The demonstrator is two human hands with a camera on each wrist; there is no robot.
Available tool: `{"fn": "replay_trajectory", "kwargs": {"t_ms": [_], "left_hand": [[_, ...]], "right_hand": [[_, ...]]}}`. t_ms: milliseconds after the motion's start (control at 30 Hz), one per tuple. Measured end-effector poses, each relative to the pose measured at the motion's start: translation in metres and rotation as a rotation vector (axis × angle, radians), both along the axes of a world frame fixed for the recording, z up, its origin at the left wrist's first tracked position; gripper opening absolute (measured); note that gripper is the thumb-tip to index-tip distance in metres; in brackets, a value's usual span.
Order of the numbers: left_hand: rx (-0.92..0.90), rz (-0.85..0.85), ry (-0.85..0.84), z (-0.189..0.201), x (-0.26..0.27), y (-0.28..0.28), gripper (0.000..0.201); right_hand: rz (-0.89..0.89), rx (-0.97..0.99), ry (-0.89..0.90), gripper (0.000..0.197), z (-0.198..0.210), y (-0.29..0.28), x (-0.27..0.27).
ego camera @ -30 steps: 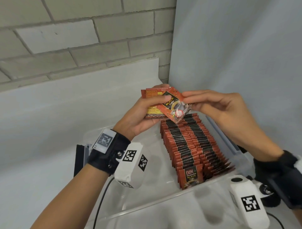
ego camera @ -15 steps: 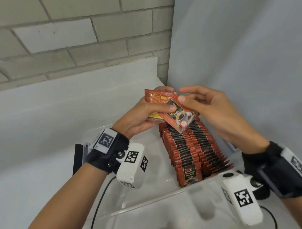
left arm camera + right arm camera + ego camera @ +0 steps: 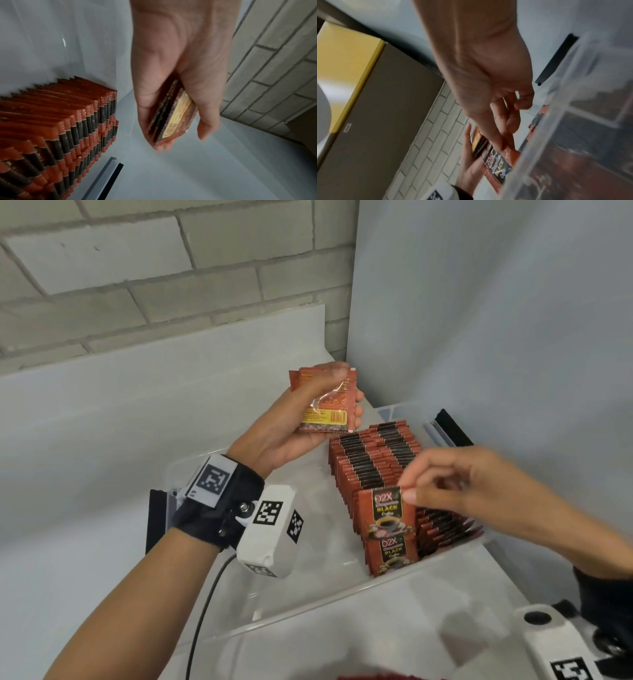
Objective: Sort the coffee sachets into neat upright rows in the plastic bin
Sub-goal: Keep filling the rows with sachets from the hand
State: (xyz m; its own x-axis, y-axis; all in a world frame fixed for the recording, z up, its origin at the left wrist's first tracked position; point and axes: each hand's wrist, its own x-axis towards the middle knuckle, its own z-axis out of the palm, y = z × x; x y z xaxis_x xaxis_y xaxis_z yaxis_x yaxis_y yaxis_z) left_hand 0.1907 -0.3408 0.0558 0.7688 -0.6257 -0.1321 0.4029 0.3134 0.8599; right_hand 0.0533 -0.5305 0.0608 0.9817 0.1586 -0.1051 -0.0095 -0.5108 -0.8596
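Observation:
My left hand [image 3: 318, 412] grips a small stack of red coffee sachets [image 3: 329, 405] above the far end of the clear plastic bin [image 3: 308, 607]; the stack [image 3: 173, 117] also shows edge-on in the left wrist view. Two rows of upright red-and-black sachets [image 3: 373, 463] fill the bin's right side. My right hand [image 3: 442, 491] pinches the top edge of one sachet [image 3: 385, 513], printed "D2X Black Coffee", upright at the near end of the left row, just above the front sachet [image 3: 390, 554]. In the right wrist view the fingers [image 3: 498, 140] hold that sachet [image 3: 498, 163].
The bin stands on a white surface in a corner, with a brick wall [image 3: 171, 268] behind and a grey panel [image 3: 496, 320] to the right. The bin's left half holds nothing. A black strip [image 3: 452, 429] lies by the far right rim. A cable [image 3: 202, 621] trails from my left wrist.
My right hand took one sachet from the stack in my left hand and carried it down to the near end of the left row. The left hand stayed raised with the remaining stack.

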Motion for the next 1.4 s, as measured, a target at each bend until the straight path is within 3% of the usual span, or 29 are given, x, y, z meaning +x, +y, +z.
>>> {"fn": "replay_trajectory", "kwargs": {"t_ms": [267, 633, 767, 867, 1000, 1233, 1333, 1400], "left_hand": [[0.003, 0.041, 0.08, -0.003, 0.001, 0.0, 0.015], [-0.047, 0.002, 0.031, -0.006, 0.004, 0.002, 0.025], [-0.043, -0.029, -0.009, -0.006, 0.003, 0.002, 0.028], [-0.042, -0.055, -0.024, -0.006, 0.003, 0.002, 0.032], [-0.036, -0.118, -0.044, -0.007, 0.002, 0.001, 0.035], [-0.041, -0.174, -0.014, -0.004, 0.0, 0.003, 0.025], [-0.009, -0.211, 0.039, -0.001, 0.0, 0.003, 0.057], [-0.016, -0.243, 0.059, -0.001, 0.0, 0.001, 0.068]], "right_hand": [[0.096, -0.419, -0.107, 0.022, -0.029, -0.004, -0.011], [0.188, -0.479, 0.081, 0.022, -0.03, -0.006, -0.001], [0.162, -0.362, 0.137, 0.023, -0.01, -0.004, 0.008], [-0.017, -0.125, 0.018, 0.035, 0.01, 0.001, 0.023], [-0.211, 0.077, -0.093, 0.035, 0.023, 0.012, 0.047], [-0.194, 0.164, -0.102, 0.02, 0.023, 0.023, 0.062], [-0.174, 0.247, -0.146, 0.015, 0.029, 0.018, 0.059], [-0.171, 0.326, -0.19, 0.015, 0.035, 0.014, 0.057]]}}
